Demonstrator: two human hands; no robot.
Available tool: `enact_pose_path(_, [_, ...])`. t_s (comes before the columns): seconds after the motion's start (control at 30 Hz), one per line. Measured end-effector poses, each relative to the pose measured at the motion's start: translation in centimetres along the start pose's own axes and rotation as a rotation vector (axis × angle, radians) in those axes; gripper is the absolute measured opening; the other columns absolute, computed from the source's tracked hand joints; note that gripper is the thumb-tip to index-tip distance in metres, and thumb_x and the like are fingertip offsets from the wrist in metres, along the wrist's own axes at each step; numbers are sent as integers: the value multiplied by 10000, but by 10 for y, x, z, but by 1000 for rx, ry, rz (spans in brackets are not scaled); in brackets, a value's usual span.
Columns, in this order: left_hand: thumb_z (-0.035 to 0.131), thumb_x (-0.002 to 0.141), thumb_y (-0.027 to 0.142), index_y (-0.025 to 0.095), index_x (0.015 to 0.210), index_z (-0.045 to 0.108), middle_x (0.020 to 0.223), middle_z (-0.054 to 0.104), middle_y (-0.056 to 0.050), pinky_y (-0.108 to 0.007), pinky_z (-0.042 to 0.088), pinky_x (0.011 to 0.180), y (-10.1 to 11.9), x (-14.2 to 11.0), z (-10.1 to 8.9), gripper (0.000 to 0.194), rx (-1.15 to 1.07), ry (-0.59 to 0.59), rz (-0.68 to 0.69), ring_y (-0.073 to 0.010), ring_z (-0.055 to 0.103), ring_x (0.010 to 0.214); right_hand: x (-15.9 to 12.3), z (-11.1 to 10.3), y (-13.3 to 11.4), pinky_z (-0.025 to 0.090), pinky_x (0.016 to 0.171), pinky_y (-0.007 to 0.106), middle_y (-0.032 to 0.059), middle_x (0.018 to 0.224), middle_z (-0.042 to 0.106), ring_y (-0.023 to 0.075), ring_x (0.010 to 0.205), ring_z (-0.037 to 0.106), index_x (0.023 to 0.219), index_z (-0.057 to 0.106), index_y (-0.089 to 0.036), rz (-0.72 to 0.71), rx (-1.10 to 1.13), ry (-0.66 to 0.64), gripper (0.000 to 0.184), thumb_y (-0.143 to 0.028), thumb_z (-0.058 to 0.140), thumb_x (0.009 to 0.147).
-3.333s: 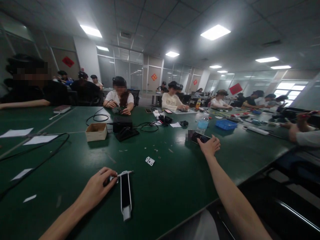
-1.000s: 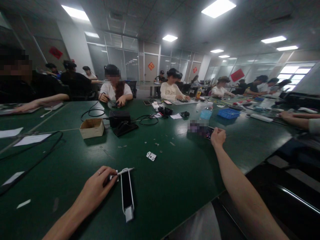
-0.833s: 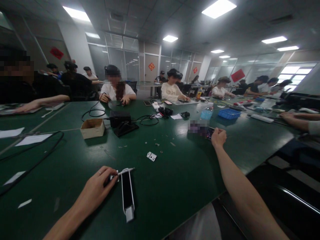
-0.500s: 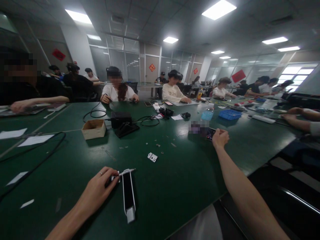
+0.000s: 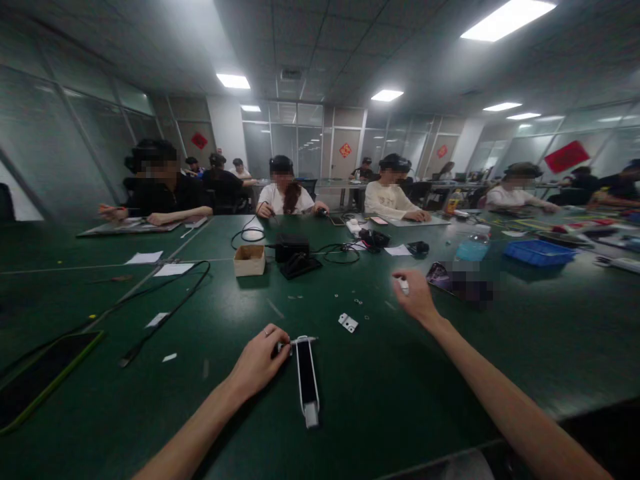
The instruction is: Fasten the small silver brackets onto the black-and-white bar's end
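My left hand (image 5: 263, 360) is closed around a small part, mostly hidden by the fingers. A thin light rod (image 5: 306, 340) sticks out from there, across the far end of a long white frame (image 5: 301, 383) with a dark middle and pale block at its near end. My right hand (image 5: 415, 297) is raised over the table with curled fingers, around a small white piece (image 5: 403, 285). Right of it lies a phone (image 5: 440, 277), partly blurred out. Between my hands lies a white plate with holes (image 5: 348, 323), with several tiny nuts or washers (image 5: 358, 302) beyond it.
On the green table (image 5: 225, 420) stand a cardboard box (image 5: 249, 261), a black device (image 5: 293, 248) with cables, a bottle of blue liquid (image 5: 473, 247) and a blue tray (image 5: 540, 253). A green-edged phone (image 5: 45, 377) lies left. Several people sit across the table.
My right hand has let go of the phone, moved left of it, and now has a small white piece in it. The view has turned left. My left hand stays beside the white frame.
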State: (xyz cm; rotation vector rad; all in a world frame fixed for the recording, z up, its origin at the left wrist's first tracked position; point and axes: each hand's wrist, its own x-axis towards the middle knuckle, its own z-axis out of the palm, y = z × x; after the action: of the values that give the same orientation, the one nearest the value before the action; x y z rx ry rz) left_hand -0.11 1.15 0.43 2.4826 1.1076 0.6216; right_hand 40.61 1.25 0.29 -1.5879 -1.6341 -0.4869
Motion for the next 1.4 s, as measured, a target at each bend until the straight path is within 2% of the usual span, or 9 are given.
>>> enact_pose_path(0.07, [455, 872, 297, 188, 881, 586, 932, 573, -50, -294, 457, 663, -1, 0, 1, 171, -4, -4, -7, -164, 567, 714, 8, 14, -37, 401, 841, 354, 114, 960, 602, 225, 914, 538, 971, 562, -147, -54, 68, -227, 231, -274, 417, 843])
enact_pose_path(0.2, [454, 873, 286, 197, 883, 570, 937, 560, -41, -288, 452, 678, -5, -2, 3, 147, -9, 17, 5, -167, 563, 747, 26, 27, -91, 416, 744, 270, 71, 957, 619, 167, 837, 564, 1031, 568, -174, -3, 77, -731, 240, -277, 417, 875])
enact_pose_path(0.37, [457, 861, 240, 193, 854, 546, 915, 533, -31, -283, 449, 666, -5, -3, 4, 102, -4, 55, 1, -158, 543, 723, 27, 25, -113, 388, 585, 258, 64, 806, 635, 176, 682, 579, 858, 630, -172, 100, 0, -988, 227, -373, 604, 754])
enact_pose_path(0.47, [463, 857, 218, 187, 855, 542, 909, 523, -29, -283, 449, 671, -3, -4, 4, 84, -5, 65, 14, -158, 538, 732, 19, 20, -117, 375, 563, 262, 70, 824, 632, 195, 694, 583, 845, 612, -170, 139, -26, -1080, 220, -348, 634, 719])
enact_pose_path(0.63, [468, 866, 222, 192, 875, 549, 930, 534, -25, -276, 459, 687, -3, -5, 4, 86, 16, 57, -16, -156, 550, 762, 13, 13, -123, 375, 588, 252, 71, 878, 626, 192, 765, 582, 831, 557, -169, 119, 39, -1114, 157, -314, 582, 776])
enact_pose_path(0.87, [461, 873, 213, 186, 876, 547, 935, 531, -34, -273, 455, 666, -3, -4, 4, 90, -16, 39, -21, -152, 544, 751, 16, 15, -138, 399, 649, 259, 61, 912, 611, 192, 811, 573, 900, 531, -188, 11, 168, -984, 117, -264, 545, 812])
enact_pose_path(1.03, [471, 859, 205, 189, 860, 545, 900, 533, -30, -276, 454, 672, -1, -3, 4, 76, -6, 46, -21, -150, 539, 732, -1, 24, -147, 431, 716, 285, 68, 937, 596, 185, 841, 566, 919, 552, -172, -81, 217, -850, 104, -219, 518, 833])
enact_pose_path(1.13, [467, 861, 212, 190, 853, 545, 890, 534, -29, -274, 456, 655, 0, -2, 4, 81, -10, 48, -23, -147, 539, 711, -13, 27, -154, 447, 706, 283, 58, 912, 586, 170, 810, 557, 880, 579, -168, -122, 266, -845, 82, -211, 524, 837])
enact_pose_path(1.4, [466, 852, 222, 195, 848, 554, 879, 541, -29, -274, 449, 638, -1, 0, 4, 92, -12, 63, -18, -154, 541, 709, -19, 19, -160, 484, 660, 263, 46, 929, 588, 131, 733, 554, 976, 604, -164, -36, 515, -857, 197, -309, 522, 870])
